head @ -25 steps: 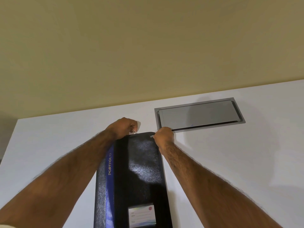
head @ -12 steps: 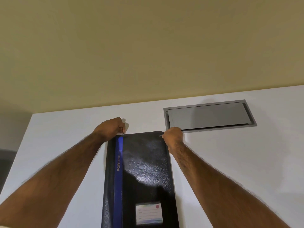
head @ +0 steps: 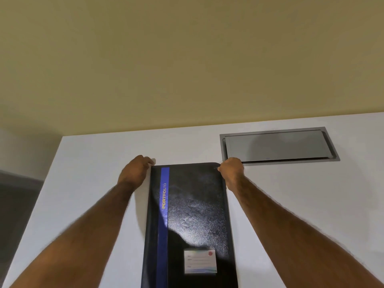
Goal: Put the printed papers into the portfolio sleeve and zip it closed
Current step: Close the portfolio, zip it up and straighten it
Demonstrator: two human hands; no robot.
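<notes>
The portfolio (head: pixel 195 204) lies closed near the desk's (head: pixel 83 173) far edge. Our right hand (head: pixel 231 169) clamps its far-right corner; our left hand (head: pixel 135 171) curls at the far-left corner, probably on a hidden zip pull. We should hold it taut and pull steadily.

The portfolio (head: pixel 195 215) runs off the bottom edge, so its near end is out of sight, and its closed cover hides whatever is inside. The left hand (head: pixel 134 173) curls at the far left corner with its fingertips tucked behind the knuckles; what they pinch, if anything, cannot be told. The right hand (head: pixel 232 170) curls round the far right corner, its fingertips hidden. Writing on the label (head: pixel 200 261) is too small to read. The bottom edge cuts off both forearms.
</notes>
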